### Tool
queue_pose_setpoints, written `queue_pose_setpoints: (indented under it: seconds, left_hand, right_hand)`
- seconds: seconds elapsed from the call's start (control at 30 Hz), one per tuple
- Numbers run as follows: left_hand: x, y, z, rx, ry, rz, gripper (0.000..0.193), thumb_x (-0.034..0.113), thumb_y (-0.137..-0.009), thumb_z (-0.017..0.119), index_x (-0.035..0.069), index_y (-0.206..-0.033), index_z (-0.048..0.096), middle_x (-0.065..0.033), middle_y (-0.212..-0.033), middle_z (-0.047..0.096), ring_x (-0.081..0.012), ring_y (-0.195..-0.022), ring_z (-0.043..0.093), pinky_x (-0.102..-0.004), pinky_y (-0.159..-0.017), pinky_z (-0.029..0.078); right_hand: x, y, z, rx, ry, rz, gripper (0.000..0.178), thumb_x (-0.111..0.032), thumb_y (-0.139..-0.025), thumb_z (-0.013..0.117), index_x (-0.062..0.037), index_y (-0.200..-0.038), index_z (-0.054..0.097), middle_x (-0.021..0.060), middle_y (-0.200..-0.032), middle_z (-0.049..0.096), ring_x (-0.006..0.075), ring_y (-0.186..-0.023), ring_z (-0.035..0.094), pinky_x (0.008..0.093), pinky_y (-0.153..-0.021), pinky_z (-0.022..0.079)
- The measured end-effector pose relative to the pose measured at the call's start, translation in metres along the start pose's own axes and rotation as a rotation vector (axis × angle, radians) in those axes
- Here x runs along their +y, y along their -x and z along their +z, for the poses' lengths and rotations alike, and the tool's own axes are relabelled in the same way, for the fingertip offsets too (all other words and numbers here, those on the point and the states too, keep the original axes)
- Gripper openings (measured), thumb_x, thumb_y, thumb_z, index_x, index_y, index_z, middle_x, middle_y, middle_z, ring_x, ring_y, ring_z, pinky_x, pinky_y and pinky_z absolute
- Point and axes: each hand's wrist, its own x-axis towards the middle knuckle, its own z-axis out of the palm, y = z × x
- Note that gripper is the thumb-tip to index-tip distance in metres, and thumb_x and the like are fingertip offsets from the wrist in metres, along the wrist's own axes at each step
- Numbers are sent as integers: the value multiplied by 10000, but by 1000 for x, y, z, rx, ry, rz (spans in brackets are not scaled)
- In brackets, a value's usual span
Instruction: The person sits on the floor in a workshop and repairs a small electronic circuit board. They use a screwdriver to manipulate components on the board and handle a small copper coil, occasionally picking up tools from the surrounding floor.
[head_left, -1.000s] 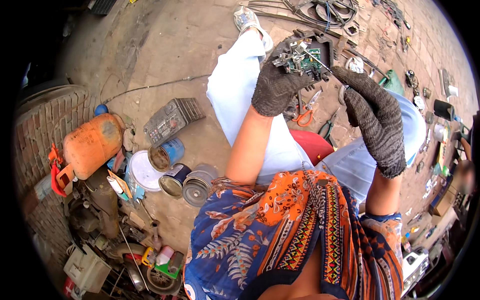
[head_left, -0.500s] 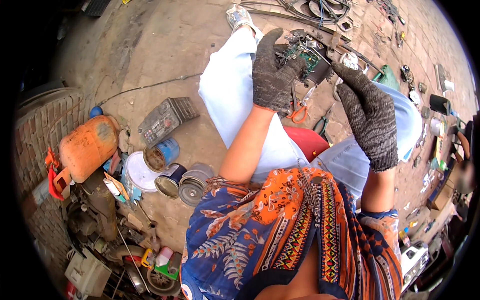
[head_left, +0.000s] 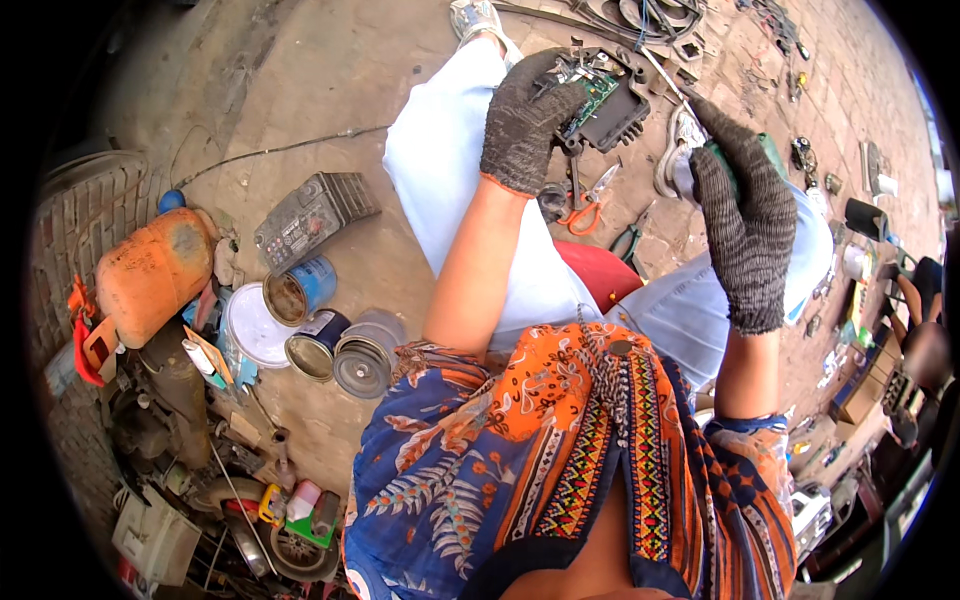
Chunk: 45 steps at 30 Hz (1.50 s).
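My left hand (head_left: 525,125), in a dark grey knit glove, grips a black plastic housing (head_left: 615,120) by its left side. A green circuit board (head_left: 592,108) sits in the housing, its components facing up. My right hand (head_left: 745,215), gloved alike, is to the right of the housing. From its fingertips a thin metal rod (head_left: 664,74), like a screwdriver shaft, points up and left, apart from the housing. The rod's rear end is hidden by the hand. Below the housing lie orange-handled scissors (head_left: 580,212) and dark green-handled pliers (head_left: 626,243).
To the left are a dark battery-like box (head_left: 315,220), open paint cans (head_left: 315,285), a white lid (head_left: 258,325) and an orange gas cylinder (head_left: 155,275). Cables and metal parts (head_left: 650,20) lie ahead. Scattered parts line the right, with another person (head_left: 925,340) at the edge.
My left hand has lifted the housing and turned it, showing the board inside more plainly. The metal rod has swung away from the housing, with my right hand slightly further off.
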Motion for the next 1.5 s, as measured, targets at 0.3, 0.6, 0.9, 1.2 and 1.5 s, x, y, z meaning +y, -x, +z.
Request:
queue_pose_setpoints:
  seconds: [0.3,0.6,0.9,1.2,1.5]
  left_hand:
    - [18,9,20,-210,510,11,433,222,-919,452,-10,-1284,450,-127,-1175,570,-223,-1032,581,-347,-893,492]
    - [12,14,6,-181,927,-169,621,482,-840,476,81,-1311,429,-170,-1294,480,-403,-1186,468,-629,-975,357]
    - [10,0,-3,-290,1101,-285,670,533,-859,393,5,-1265,460,-249,-1210,523,-431,-1079,538,-601,-932,413]
    - [7,2,-3,-244,985,-287,752,549,-823,433,-34,-1297,418,-277,-1262,480,-481,-1147,470,-628,-976,347]
    - [9,5,-5,-171,957,-247,676,521,-861,377,-27,-1243,478,-223,-1197,548,-405,-1063,557,-566,-920,438]
  right_hand:
    - [29,-26,54,-30,-508,441,392,-321,-815,675,-5,-1044,641,65,-772,627,118,-659,556,272,-610,457]
    - [24,-13,81,84,-449,171,332,-213,-932,541,-31,-1209,523,51,-811,616,90,-736,562,242,-658,453]
    - [-7,-8,1,-152,52,-79,220,-133,-866,590,-82,-1068,660,130,-964,670,255,-854,658,325,-764,501]
    - [-15,-13,-7,-282,213,-101,253,-93,-855,608,-72,-1103,652,139,-1018,668,225,-922,646,309,-827,481]
    - [12,-6,13,-190,457,-353,259,-224,-863,597,-161,-1113,618,92,-803,623,280,-708,616,387,-601,486]
